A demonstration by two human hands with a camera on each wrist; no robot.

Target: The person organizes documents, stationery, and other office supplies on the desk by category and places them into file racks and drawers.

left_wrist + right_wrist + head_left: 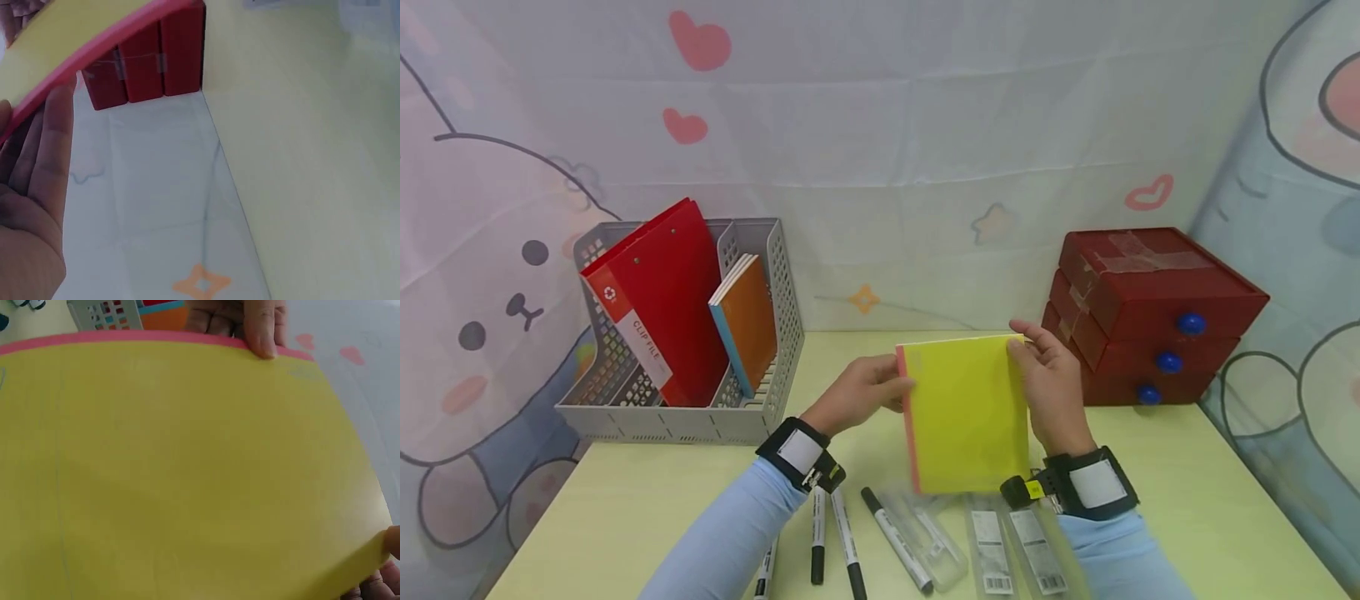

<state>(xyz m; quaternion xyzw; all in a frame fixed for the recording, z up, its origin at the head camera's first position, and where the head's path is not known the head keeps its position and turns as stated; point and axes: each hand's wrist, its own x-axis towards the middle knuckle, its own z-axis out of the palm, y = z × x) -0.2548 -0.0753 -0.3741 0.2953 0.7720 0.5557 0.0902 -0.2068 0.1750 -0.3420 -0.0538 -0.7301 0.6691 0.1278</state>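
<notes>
yellow book (pixel 966 417) is mid-frame in the head view, left hand (pixel 874 383) pinching its pink spine (pixel 909 433), right hand (pixel 1054 379) gripping its upper right corner; lower centre, partly hidden, seemingly clear cases (pixel 988 542).

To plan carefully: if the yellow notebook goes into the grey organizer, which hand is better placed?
The left hand, probably: it holds the notebook by its pink edge, nearer the grey organizer. The right hand holds the side nearer the red drawers.

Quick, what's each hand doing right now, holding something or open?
Left hand: holding the yellow notebook by its pink edge.
Right hand: holding the same notebook near the opposite upper corner.
</notes>
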